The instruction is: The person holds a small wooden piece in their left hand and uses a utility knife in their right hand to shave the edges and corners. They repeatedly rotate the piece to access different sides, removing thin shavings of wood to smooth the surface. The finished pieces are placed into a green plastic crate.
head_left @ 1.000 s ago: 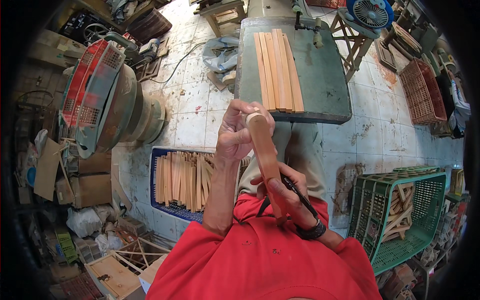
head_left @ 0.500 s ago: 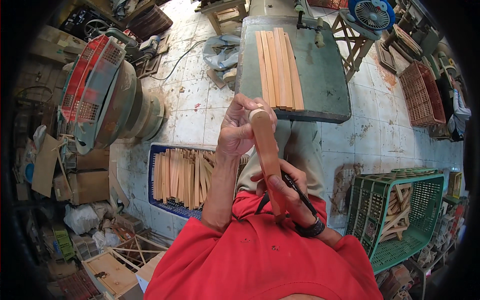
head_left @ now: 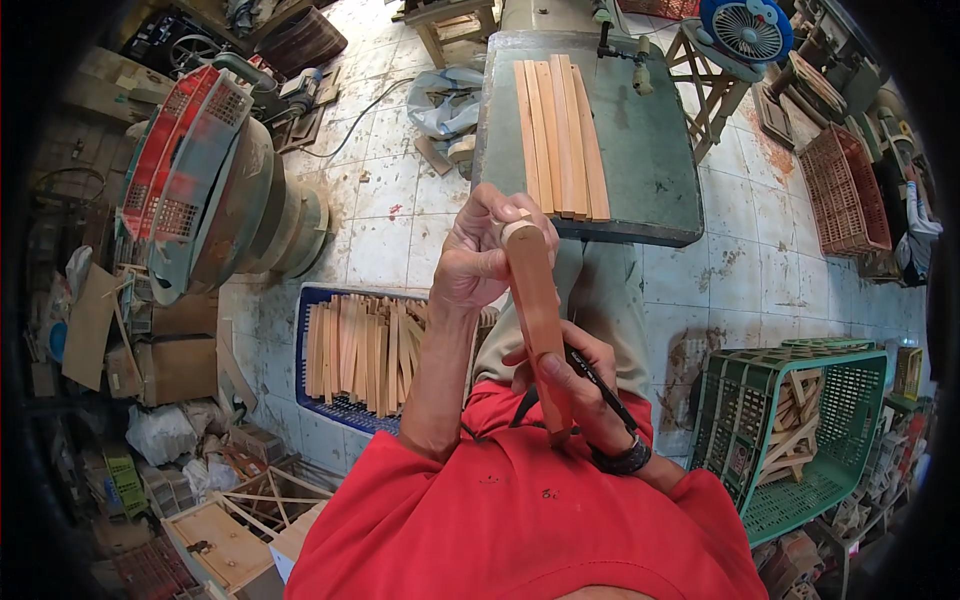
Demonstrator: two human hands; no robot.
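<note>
I hold a long flat wooden slat (head_left: 535,305) close to my face, its rounded end pointing away. My left hand (head_left: 480,255) grips the slat near that far end. My right hand (head_left: 575,385) wraps the near end together with a dark pen (head_left: 600,385). Beyond the slat, several similar slats (head_left: 560,135) lie side by side on a green machine table (head_left: 650,160). A blue crate (head_left: 310,330) of more wooden slats sits on the floor to my left, beside my knee.
A green plastic crate (head_left: 830,440) with wooden pieces stands at my right. A red crate (head_left: 845,190) and a blue fan (head_left: 748,30) are at the far right. A round red-guarded machine (head_left: 200,180) and cardboard clutter fill the left. White tiled floor lies between.
The slat and both hands have barely shifted; the view has tilted slightly. My grip on the slat stays the same.
</note>
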